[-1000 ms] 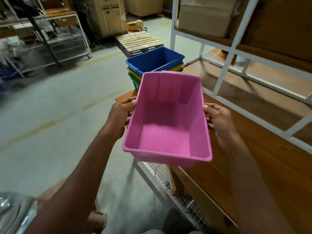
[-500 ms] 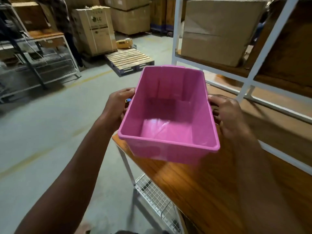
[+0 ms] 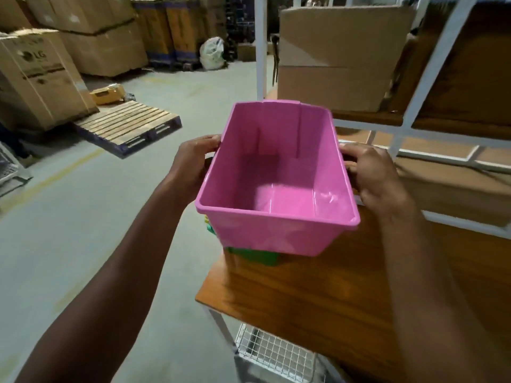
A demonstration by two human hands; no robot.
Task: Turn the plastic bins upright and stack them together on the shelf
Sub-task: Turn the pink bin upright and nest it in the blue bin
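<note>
Pink bin (image 3: 276, 186) sits upright between both hands, left fingers (image 3: 206, 142) and right fingers (image 3: 356, 153) gripping its side rims.

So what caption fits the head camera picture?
Both hands hold an upright pink bin above a green bin on the wooden shelf.

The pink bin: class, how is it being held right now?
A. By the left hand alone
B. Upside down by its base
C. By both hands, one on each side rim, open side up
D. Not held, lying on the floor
C: the left hand and right hand grip opposite side rims of the pink bin, whose open top faces up.
</note>
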